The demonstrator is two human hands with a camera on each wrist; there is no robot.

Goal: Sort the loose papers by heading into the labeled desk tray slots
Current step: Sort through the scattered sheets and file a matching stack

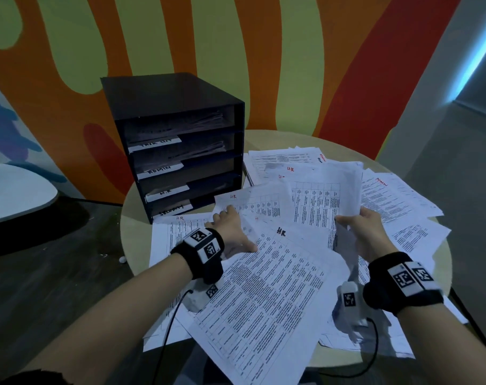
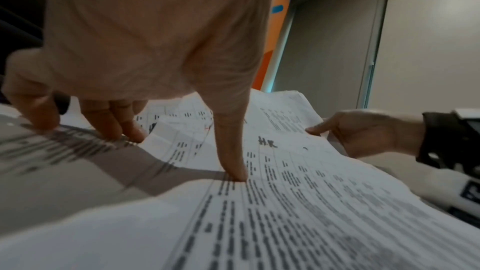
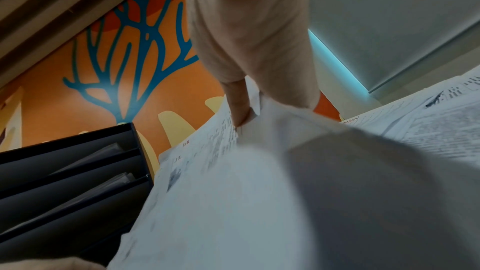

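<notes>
Papers (image 1: 278,287) cover table; tray (image 1: 178,145) blocks back-left.

head: high, facing forward-down over desk (image 1: 142,195) | left wrist: close along fingers (image 2: 231,151), low above papers (image 2: 298,223) | right wrist: close, tilted upward | shared: papers, tray unit (image 3: 70,182)

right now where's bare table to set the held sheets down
Little. A bare strip of the round table runs left of the desk tray; another along the far right rim. Loose papers crowd the rest, under the left hand and right hand.
</notes>
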